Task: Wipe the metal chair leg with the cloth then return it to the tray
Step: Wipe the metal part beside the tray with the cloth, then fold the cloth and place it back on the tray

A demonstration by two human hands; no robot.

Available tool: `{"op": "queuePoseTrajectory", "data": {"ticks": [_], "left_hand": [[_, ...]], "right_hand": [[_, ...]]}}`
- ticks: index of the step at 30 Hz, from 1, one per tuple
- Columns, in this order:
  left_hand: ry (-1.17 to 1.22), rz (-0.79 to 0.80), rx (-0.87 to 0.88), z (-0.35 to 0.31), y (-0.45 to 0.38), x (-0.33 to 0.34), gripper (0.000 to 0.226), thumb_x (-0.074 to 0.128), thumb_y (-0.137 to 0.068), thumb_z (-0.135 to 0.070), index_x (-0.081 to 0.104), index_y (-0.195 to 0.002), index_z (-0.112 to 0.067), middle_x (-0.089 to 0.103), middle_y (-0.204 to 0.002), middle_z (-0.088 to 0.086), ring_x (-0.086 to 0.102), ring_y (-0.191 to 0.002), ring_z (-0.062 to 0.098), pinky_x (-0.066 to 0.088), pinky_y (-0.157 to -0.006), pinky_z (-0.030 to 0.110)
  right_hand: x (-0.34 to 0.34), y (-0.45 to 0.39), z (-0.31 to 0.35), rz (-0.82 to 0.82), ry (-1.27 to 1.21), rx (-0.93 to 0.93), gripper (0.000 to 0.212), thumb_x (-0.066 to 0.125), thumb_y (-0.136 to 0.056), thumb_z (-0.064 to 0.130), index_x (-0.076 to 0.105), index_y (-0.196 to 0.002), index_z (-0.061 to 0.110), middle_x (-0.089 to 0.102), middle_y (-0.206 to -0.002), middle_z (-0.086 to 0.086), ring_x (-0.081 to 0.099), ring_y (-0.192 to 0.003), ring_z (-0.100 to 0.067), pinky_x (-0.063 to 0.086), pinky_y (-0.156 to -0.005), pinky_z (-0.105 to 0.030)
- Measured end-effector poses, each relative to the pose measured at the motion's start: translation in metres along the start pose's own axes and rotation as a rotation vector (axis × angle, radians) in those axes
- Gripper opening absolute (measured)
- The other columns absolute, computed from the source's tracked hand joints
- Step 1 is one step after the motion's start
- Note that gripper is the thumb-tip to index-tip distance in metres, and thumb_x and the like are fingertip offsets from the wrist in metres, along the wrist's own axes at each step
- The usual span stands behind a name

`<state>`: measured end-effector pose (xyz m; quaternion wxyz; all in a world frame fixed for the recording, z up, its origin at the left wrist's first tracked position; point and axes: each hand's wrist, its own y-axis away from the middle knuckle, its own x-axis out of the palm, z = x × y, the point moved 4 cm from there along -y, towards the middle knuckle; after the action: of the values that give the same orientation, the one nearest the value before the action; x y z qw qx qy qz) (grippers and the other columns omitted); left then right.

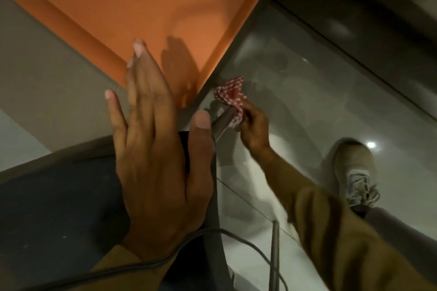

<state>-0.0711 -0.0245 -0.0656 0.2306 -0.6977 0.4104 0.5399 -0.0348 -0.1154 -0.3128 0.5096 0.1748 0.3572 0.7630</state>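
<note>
We are mid-wipe: our right hand (254,123) pinches the red checked cloth (230,94) around the metal chair leg (223,123), our left hand (156,156) lies spread flat, and the orange tray (71,19) beyond its fingertips awaits the cloth.

A beige laced shoe (356,172) stood on the glossy grey tiled floor (307,73), near a bright glint of reflected light. A thin grey cable (248,241) looped over the dark blue chair seat (59,208) beside the grey tabletop (47,66).
</note>
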Motion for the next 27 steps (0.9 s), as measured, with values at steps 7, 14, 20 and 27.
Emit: {"op": "queuePoseTrajectory", "data": {"ticks": [7,14,20,27], "left_hand": [[-0.031,-0.012,0.009,0.006,0.002,0.003,0.07,0.028,-0.117,-0.041,0.02,-0.173,0.001,0.024,-0.183,0.013,0.02,-0.173,0.025,0.014,-0.141,0.06],[-0.072,0.029,0.027,0.007,0.002,0.007,0.072,0.021,-0.116,-0.048,0.021,-0.175,-0.007,0.023,-0.184,0.005,0.02,-0.172,0.02,0.017,-0.14,0.058],[-0.043,0.071,-0.021,0.011,-0.001,-0.002,0.071,0.029,-0.112,-0.043,0.022,-0.175,-0.012,0.025,-0.183,0.005,0.023,-0.171,0.022,0.019,-0.14,0.059],[0.543,0.06,-0.447,-0.005,-0.016,-0.028,0.082,0.024,-0.102,-0.072,0.008,-0.175,-0.04,0.018,-0.184,-0.014,0.016,-0.163,-0.013,0.006,-0.128,0.001]], "right_hand": [[0.014,0.009,-0.003,-0.024,-0.053,0.135,0.032,0.054,-0.101,0.004,0.072,-0.127,0.006,0.075,-0.124,-0.02,0.069,-0.116,-0.041,0.054,-0.106,-0.054],[-0.015,0.098,0.064,0.166,0.004,-0.066,0.047,0.048,-0.095,-0.01,0.074,-0.124,0.016,0.078,-0.101,-0.018,0.072,-0.087,-0.031,0.059,-0.078,-0.05],[-0.052,0.103,0.141,0.497,-0.071,-0.006,0.027,0.048,-0.104,-0.005,0.073,-0.115,-0.005,0.075,-0.1,-0.019,0.067,-0.088,-0.03,0.054,-0.078,-0.037],[-0.103,0.073,0.211,0.709,-0.327,0.314,0.056,0.04,-0.092,-0.013,0.068,-0.133,0.011,0.074,-0.128,-0.015,0.075,-0.112,-0.03,0.061,-0.096,-0.041]]}}
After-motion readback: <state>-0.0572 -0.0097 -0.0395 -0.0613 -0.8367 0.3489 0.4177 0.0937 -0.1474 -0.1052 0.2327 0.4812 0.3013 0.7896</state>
